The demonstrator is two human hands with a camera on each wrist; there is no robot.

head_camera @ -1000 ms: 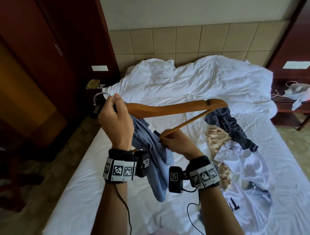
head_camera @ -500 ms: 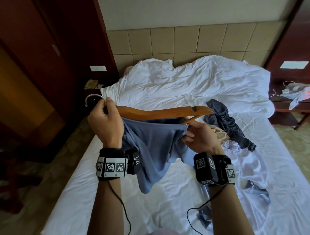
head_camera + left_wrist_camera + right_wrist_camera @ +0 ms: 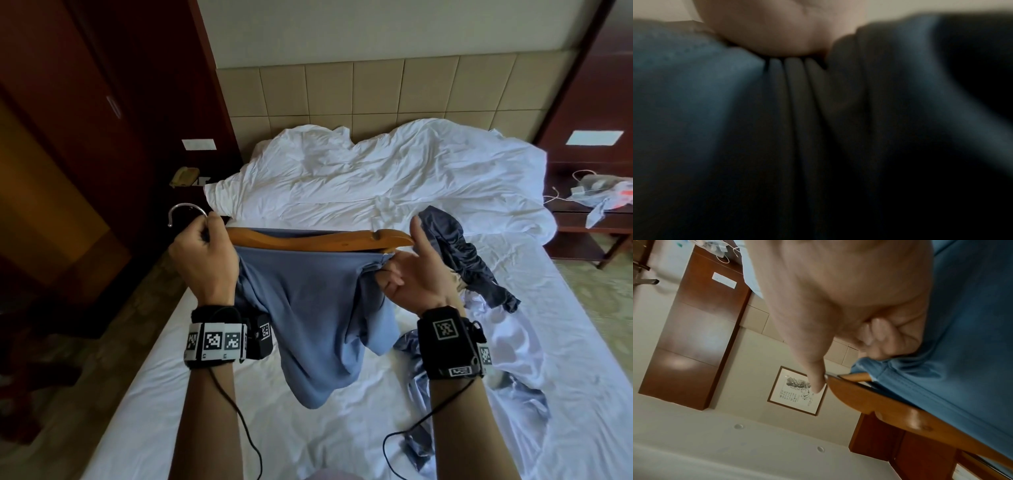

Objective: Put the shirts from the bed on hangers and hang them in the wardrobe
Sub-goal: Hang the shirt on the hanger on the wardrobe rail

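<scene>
- A person's left hand (image 3: 202, 260) grips a wooden hanger (image 3: 322, 240) at its hook end, held level above the bed (image 3: 239, 411).
- The right hand (image 3: 414, 274) pinches a bunched edge of a blue shirt (image 3: 308, 308) just under the hanger's far tip, thumb raised.
- More shirts (image 3: 455, 250) lie crumpled on the bed at right.

Both forearms are reaching forward and up, wrists banded with marker cuffs. The left hand (image 3: 202, 258) is curling tight, knuckles toward the wearer, gripping at chest height. The right hand (image 3: 412, 270) is turning palm inward, its thumb sticking straight up while the other fingers (image 3: 877, 335) are folding in and pinching.
</scene>
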